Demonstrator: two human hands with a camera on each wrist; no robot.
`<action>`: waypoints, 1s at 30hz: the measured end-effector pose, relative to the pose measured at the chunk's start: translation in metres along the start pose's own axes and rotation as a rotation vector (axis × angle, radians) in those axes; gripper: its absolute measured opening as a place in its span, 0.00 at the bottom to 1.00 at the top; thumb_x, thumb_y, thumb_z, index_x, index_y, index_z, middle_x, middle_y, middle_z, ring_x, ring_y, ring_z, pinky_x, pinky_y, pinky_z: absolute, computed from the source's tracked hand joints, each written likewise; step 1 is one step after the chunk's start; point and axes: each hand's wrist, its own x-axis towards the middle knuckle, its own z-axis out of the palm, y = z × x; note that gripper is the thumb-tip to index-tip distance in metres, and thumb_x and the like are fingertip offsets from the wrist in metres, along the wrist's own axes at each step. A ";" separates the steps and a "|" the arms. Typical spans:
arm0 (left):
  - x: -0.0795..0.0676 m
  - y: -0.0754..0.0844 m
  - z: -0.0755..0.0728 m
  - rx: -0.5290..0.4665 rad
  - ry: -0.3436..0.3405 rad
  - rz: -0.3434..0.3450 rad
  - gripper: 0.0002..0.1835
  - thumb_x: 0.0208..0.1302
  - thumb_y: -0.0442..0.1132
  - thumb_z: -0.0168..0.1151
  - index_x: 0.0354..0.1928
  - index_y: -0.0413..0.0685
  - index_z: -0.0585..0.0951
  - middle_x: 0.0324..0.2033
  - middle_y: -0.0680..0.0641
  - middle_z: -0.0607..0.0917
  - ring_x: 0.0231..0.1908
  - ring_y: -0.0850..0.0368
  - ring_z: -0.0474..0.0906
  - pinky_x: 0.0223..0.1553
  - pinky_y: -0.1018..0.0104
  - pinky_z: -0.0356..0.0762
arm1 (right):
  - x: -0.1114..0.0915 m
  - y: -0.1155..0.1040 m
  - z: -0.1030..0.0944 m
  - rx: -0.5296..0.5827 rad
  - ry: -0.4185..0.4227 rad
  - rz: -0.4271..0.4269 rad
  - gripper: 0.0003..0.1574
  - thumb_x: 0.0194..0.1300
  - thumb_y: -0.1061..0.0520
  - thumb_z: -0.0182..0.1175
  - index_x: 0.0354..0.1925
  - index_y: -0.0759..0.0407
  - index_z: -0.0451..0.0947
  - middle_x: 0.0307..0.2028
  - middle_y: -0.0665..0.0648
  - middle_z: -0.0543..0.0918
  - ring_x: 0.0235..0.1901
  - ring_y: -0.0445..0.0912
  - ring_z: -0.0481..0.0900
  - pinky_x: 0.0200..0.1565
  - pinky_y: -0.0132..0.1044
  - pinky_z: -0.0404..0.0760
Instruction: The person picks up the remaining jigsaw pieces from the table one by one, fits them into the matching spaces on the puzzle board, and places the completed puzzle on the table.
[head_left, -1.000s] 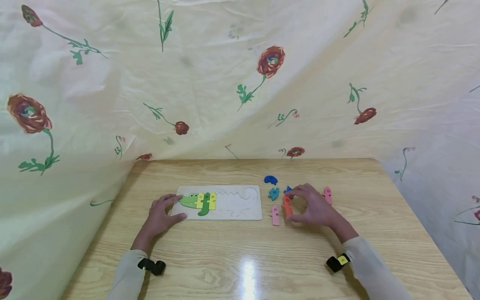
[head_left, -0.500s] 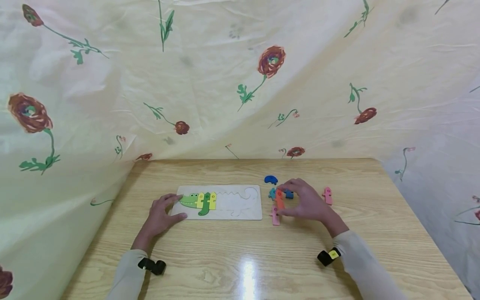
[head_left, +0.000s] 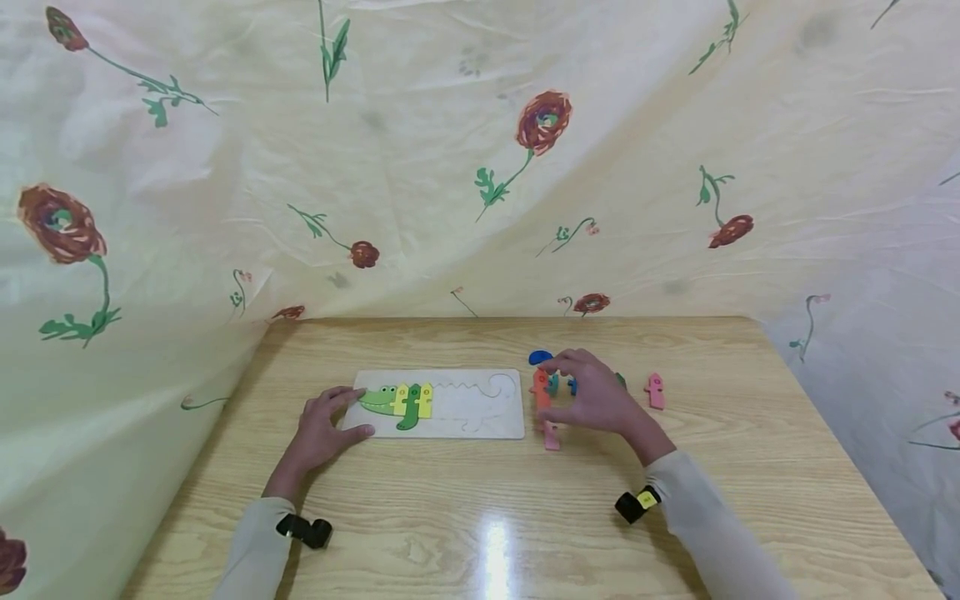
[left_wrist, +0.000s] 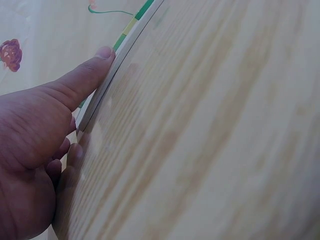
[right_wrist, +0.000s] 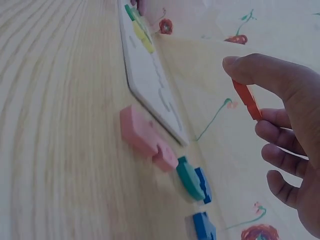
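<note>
A white puzzle board (head_left: 480, 408) lies on the table with a crocodile outline, its left part filled by a green head piece (head_left: 377, 403) and yellow and green body pieces. At the board's left end my left hand (head_left: 318, 429) holds it, thumb at the near edge and fingers at the far corner. My right hand (head_left: 596, 398) pinches an orange-red puzzle piece (head_left: 542, 393) by its two ends, between thumb and fingers. In the right wrist view that piece (right_wrist: 246, 100) is raised off the table. Below it lies a pink piece (right_wrist: 140, 132), partly covered in the head view.
Right of the board are a teal piece (right_wrist: 190, 179) and blue pieces (right_wrist: 202, 227), partly behind my right hand in the head view. A dark blue piece (head_left: 539, 357) lies farther back. Another pink piece (head_left: 656, 391) lies to the right, and a green bit (head_left: 621, 380) shows behind the hand.
My right hand has lifted the orange-red piece and carried it left, over the teal and pink pieces toward the board's right edge. My left hand and the board have stayed put.
</note>
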 end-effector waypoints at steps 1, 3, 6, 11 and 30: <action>0.000 0.000 0.000 -0.001 0.000 0.000 0.42 0.57 0.55 0.77 0.73 0.52 0.73 0.73 0.38 0.65 0.70 0.34 0.54 0.67 0.30 0.54 | 0.002 -0.001 0.001 -0.002 0.000 0.000 0.42 0.49 0.41 0.80 0.59 0.55 0.82 0.49 0.55 0.83 0.55 0.53 0.76 0.53 0.56 0.80; 0.000 0.000 0.000 0.000 0.000 0.001 0.42 0.57 0.55 0.77 0.73 0.52 0.73 0.73 0.38 0.65 0.71 0.34 0.54 0.67 0.30 0.53 | 0.006 -0.004 0.002 -0.003 0.003 -0.004 0.43 0.49 0.40 0.80 0.59 0.56 0.82 0.49 0.55 0.84 0.55 0.53 0.77 0.53 0.56 0.80; 0.000 -0.001 0.000 -0.001 -0.001 0.002 0.42 0.57 0.55 0.77 0.72 0.52 0.73 0.73 0.38 0.65 0.71 0.33 0.54 0.67 0.30 0.52 | 0.013 -0.009 0.004 -0.011 0.003 -0.006 0.43 0.49 0.39 0.80 0.59 0.57 0.82 0.49 0.57 0.84 0.54 0.53 0.78 0.53 0.54 0.80; 0.000 0.000 0.000 -0.003 -0.001 0.001 0.42 0.57 0.54 0.77 0.72 0.52 0.73 0.73 0.37 0.65 0.71 0.33 0.54 0.67 0.30 0.52 | 0.023 -0.017 0.009 -0.052 -0.002 0.021 0.44 0.49 0.36 0.79 0.58 0.58 0.82 0.49 0.57 0.84 0.52 0.52 0.79 0.52 0.53 0.81; 0.000 -0.004 0.001 -0.024 0.009 0.035 0.42 0.56 0.55 0.78 0.71 0.53 0.74 0.73 0.37 0.66 0.70 0.33 0.55 0.66 0.32 0.51 | 0.052 -0.040 0.036 -0.044 -0.030 0.079 0.44 0.47 0.34 0.79 0.58 0.55 0.84 0.51 0.53 0.84 0.56 0.52 0.78 0.53 0.52 0.81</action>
